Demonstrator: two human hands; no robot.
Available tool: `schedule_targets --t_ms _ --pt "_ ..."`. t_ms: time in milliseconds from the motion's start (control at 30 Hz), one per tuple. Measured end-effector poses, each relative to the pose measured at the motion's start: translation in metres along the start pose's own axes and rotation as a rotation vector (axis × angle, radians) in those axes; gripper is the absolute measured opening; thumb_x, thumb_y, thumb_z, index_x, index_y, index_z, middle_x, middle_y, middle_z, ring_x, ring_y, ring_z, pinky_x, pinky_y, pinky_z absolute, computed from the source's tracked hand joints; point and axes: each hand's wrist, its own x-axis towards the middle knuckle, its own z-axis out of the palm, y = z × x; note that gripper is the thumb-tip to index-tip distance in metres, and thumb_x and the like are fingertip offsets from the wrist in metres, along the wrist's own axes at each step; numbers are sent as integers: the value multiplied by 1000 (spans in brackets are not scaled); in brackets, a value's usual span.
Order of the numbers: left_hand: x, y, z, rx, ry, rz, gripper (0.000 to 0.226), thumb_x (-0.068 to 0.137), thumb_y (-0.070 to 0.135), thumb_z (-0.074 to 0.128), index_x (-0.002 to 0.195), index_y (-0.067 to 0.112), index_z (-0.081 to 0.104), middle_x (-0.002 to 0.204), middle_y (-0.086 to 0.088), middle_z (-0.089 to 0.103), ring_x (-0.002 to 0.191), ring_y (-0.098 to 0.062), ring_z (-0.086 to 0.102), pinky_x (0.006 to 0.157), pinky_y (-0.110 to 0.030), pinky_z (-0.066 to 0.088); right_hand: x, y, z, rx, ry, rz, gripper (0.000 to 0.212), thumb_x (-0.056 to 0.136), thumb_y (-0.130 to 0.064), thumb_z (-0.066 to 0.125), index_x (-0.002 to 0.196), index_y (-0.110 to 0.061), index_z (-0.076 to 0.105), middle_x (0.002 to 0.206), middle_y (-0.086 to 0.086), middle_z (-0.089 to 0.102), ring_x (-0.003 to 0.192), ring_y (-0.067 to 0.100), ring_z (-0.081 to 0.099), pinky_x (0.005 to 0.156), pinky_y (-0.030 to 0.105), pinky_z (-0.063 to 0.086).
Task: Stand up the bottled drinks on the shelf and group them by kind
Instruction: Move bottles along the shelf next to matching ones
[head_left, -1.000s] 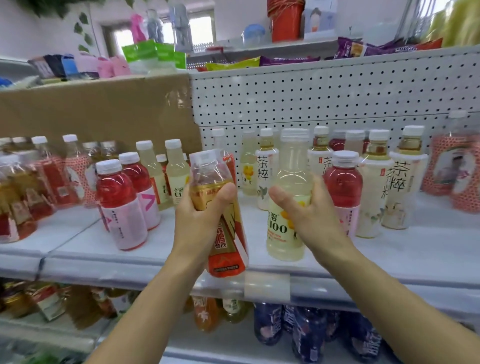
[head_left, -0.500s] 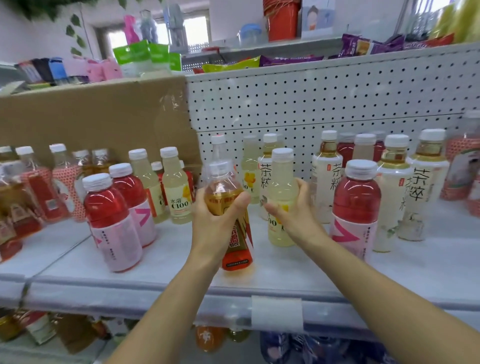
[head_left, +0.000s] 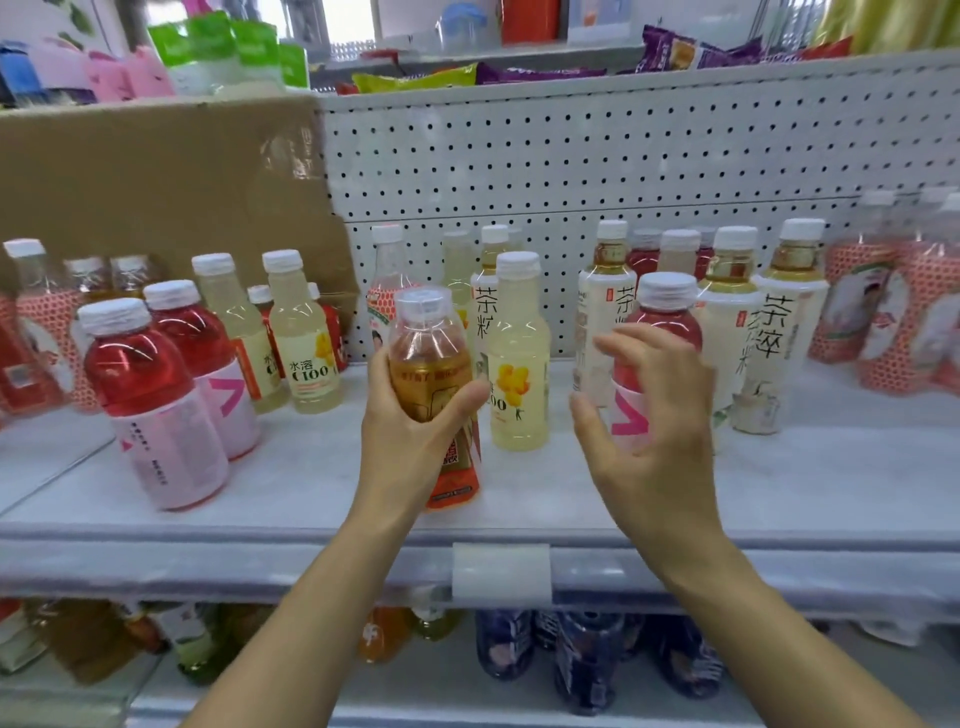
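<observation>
— Start at the left. What stands there?
— Two red drinks near the front of the shelf, with pale yellow bottles upright just behind them.
— And the left hand?
— The left hand is wrapped round the amber tea bottle, thumb across its front and fingers curled behind. The bottle is close to upright, its base low over the shelf's near edge. I can't tell whether it touches.
— What changed in the last second?
— The right hand was gripping the lemon bottle. Now that bottle stands alone, upright, just right of the amber one, mid-shelf.
— So the right hand is free?
— Yes. The right hand holds nothing, fingers spread and slightly bent, in front of a red bottle beside the white tea bottles.
— Meaning?
— One more bottle is stood up, though well apart from its yellow kin at left. I'd judge the red one beside the teas is the next stray to move.
</observation>
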Motion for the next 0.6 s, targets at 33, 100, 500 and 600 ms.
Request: schedule_targets --t_ms 33,100,500,600 --pt "-3 -3 -1 31 -17 -9 94 62 54 77 144 35 34 124 18 57 108 2 59 84 -17 46 -2 5 -4 -5 74 38 53 83 -23 71 130 -11 51 132 0 46 124 18 41 104 44 40" --pt "-9 -8 -2 109 -51 -31 101 64 52 77 148 35 26 132 14 53 116 -4 55 92 -23 47 -4 17 -10 42 125 176 70 79 -28 73 138 -13 39 135 -1 38 128 19 39 106 44 40" --pt "-12 -12 -1 128 -99 -64 98 71 47 78 148 45 17 138 15 51 125 -9 52 104 -34 45 12 36 8 272 -207 509 83 73 -28 85 139 -24 36 111 -12 57 98 -1 58 79 21 47" --pt "-9 -8 2 106 -98 -61 99 70 52 77 149 49 18 135 22 50 121 1 51 93 -19 42 17 30 18 280 -294 454 83 72 -36 85 139 -27 38 112 -16 57 99 -6 57 83 20 49"
